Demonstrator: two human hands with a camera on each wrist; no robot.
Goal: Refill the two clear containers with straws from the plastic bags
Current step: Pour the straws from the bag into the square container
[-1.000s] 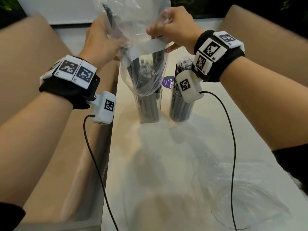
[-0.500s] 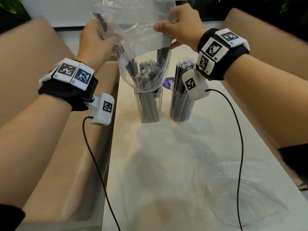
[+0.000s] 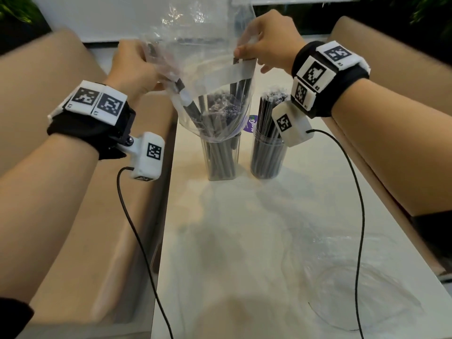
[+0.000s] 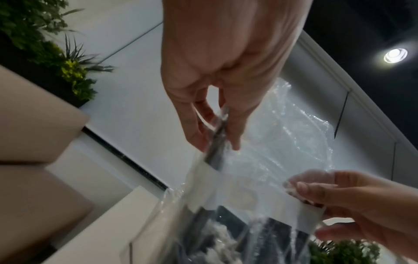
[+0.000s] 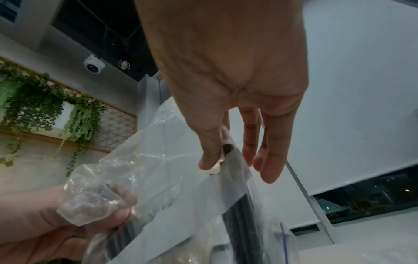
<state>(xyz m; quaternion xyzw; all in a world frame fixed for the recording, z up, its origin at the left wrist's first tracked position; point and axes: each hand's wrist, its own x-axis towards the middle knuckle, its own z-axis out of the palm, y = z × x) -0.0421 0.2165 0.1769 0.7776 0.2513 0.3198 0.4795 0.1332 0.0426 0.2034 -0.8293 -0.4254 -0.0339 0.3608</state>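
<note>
A clear plastic bag (image 3: 195,69) hangs upside down over the left clear container (image 3: 221,157), its mouth draped over that rim. Black straws (image 3: 238,91) slant inside the bag and down into the container. My left hand (image 3: 137,67) pinches the bag's left side together with a straw (image 4: 217,142) through the film. At the right edge of the bag's white strip (image 5: 203,196), my right hand (image 3: 266,48) pinches bag and a straw between thumb and forefinger. The right clear container (image 3: 267,155) stands beside it, packed with black straws.
Both containers stand at the far end of a narrow white table (image 3: 244,241). An empty crumpled clear bag (image 3: 354,285) lies at the near right. Beige cushioned seats (image 3: 85,241) flank the table on both sides. A purple sticker (image 3: 250,122) shows behind the containers.
Both hands have lifted the bag a little and pulled its sides apart, so the white strip now stretches flatter. The straws sit lower in the left container.
</note>
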